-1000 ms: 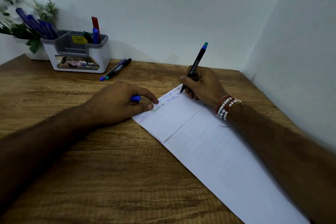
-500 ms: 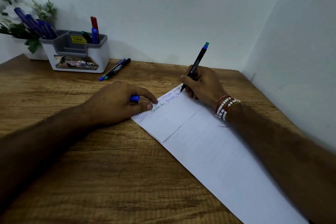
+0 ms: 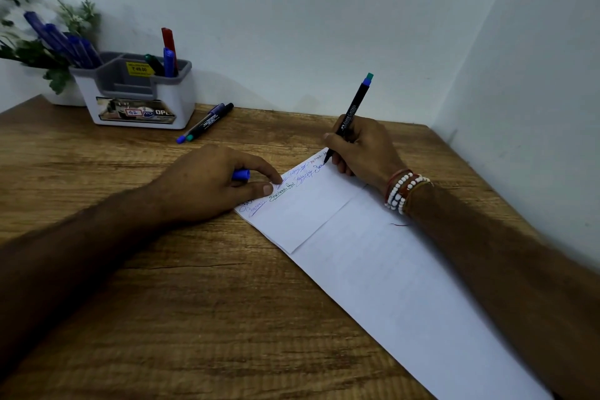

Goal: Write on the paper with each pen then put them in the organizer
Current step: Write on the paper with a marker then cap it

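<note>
A long white paper [image 3: 373,256] lies diagonally on the wooden desk, with blue and green handwriting along its far edge. My right hand [image 3: 363,149] grips a black pen [image 3: 352,110] with a blue-green end, its tip touching the paper's far corner. My left hand [image 3: 207,185] presses the paper's left edge with thumb and forefinger and holds a blue pen cap [image 3: 241,175] in its fingers. The white and grey organizer [image 3: 136,97] stands at the back left with several pens in it. Two more pens [image 3: 207,123] lie on the desk beside it.
A white pot of artificial flowers and leaves [image 3: 48,42] stands behind the organizer at the far left. Walls close the desk at the back and on the right. The wooden desk [image 3: 162,318] reaches toward me.
The right hand's pen tip has shifted slightly along the paper's far edge, adding writing. The left hand has stayed in place.
</note>
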